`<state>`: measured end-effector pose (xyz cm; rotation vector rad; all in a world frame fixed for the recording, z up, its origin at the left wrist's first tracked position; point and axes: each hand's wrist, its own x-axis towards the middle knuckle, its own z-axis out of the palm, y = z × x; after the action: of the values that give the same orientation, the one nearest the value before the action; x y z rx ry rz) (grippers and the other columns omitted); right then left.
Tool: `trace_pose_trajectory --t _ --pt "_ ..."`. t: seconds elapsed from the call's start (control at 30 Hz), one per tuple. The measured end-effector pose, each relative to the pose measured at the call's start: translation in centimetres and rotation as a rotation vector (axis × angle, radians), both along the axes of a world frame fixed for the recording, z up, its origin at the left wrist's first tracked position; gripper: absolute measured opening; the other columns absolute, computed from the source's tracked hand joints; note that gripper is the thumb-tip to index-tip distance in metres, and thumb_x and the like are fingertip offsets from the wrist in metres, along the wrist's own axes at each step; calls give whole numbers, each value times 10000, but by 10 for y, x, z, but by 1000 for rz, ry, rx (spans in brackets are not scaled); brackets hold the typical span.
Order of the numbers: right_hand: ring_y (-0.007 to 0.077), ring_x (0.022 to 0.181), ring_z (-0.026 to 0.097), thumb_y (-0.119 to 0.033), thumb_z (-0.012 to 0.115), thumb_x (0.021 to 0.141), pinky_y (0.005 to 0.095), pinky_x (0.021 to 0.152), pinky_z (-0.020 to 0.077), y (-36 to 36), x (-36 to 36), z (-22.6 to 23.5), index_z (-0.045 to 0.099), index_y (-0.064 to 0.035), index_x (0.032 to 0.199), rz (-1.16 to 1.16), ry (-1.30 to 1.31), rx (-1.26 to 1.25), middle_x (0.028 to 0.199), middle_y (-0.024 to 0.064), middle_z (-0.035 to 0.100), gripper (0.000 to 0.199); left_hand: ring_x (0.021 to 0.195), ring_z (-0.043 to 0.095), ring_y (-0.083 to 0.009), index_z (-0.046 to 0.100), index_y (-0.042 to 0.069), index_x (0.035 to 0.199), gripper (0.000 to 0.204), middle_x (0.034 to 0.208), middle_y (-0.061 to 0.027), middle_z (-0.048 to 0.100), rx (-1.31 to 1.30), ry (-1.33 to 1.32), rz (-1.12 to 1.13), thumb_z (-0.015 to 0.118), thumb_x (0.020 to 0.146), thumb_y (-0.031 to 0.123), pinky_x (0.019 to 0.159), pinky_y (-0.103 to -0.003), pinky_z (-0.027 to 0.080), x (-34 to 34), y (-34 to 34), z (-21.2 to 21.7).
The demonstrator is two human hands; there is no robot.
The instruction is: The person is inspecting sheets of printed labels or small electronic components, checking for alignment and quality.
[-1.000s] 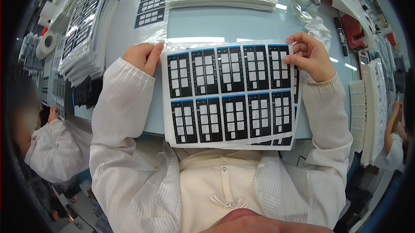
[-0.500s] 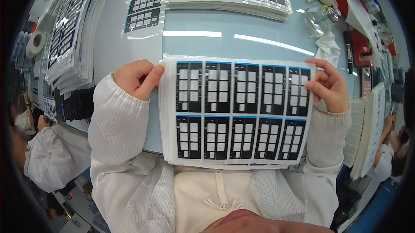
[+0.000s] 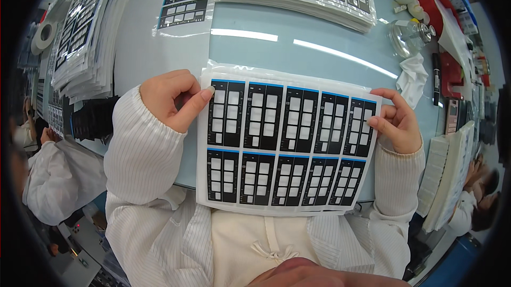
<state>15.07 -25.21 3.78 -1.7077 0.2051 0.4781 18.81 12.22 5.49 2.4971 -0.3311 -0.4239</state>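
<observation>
A small stack of white sheets [image 3: 285,151], printed with two rows of black labels with white squares and blue top edges, is held in front of my body. My left hand [image 3: 175,101] pinches its upper left corner, the thumb lying on top of the print and the fingers curled behind. At the upper right corner my right hand [image 3: 398,123] grips the edge between thumb and fingers. Clear film edges stick out a little along the top of the stack. How many sheets each hand grips cannot be made out.
A thick pile of similar sheets [image 3: 298,1] lies at the back, another pile [image 3: 88,37] at the left. Beside them are a tape roll [image 3: 43,38], a glass bottle [image 3: 407,38], crumpled tissue [image 3: 412,77], a black marker [image 3: 436,79] and a red stapler-like tool [image 3: 452,80]. Other people sit at both sides.
The held stack has turned slightly clockwise, its right side dropping nearer to me. My left thumb has moved from the sheet's edge onto the printed corner. The view has shifted a little.
</observation>
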Motion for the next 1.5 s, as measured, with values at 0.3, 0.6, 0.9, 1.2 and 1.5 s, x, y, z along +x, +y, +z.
trace_pose_trajectory --t 0.3,0.6,0.9,1.2,1.5 --pt "84 640 591 -71 640 769 182 560 431 -7 0 2 435 22 1131 18 74 27 787 83 650 427 510 491 -101 563 -6 707 159 598 -55 557 -152 106 41 587 800 120 507 -238 407 0 6 -2" --pt "155 693 628 -24 626 768 231 583 502 -19 1 9 548 61 1046 337 230 135 842 134 646 301 494 433 -75 555 -4 646 228 577 -27 525 -306 273 -54 606 799 158 481 -225 349 3 10 0" --pt "165 610 620 -5 648 745 245 555 507 -33 1 9 630 65 870 375 49 217 820 164 643 145 497 454 -127 544 4 621 255 565 -61 525 -438 59 -201 599 795 182 484 -261 354 7 31 -4" --pt "169 620 622 12 639 747 245 563 507 -32 3 4 633 70 862 418 -15 212 833 164 644 129 490 465 -138 556 8 619 261 575 -74 540 -415 -7 -209 599 802 189 470 -260 357 7 33 -4" --pt "168 636 622 14 623 758 245 569 508 -30 3 8 631 73 866 400 18 181 838 165 643 123 491 465 -138 553 11 623 257 585 -76 546 -437 -14 -223 591 807 186 470 -260 361 8 32 -4"
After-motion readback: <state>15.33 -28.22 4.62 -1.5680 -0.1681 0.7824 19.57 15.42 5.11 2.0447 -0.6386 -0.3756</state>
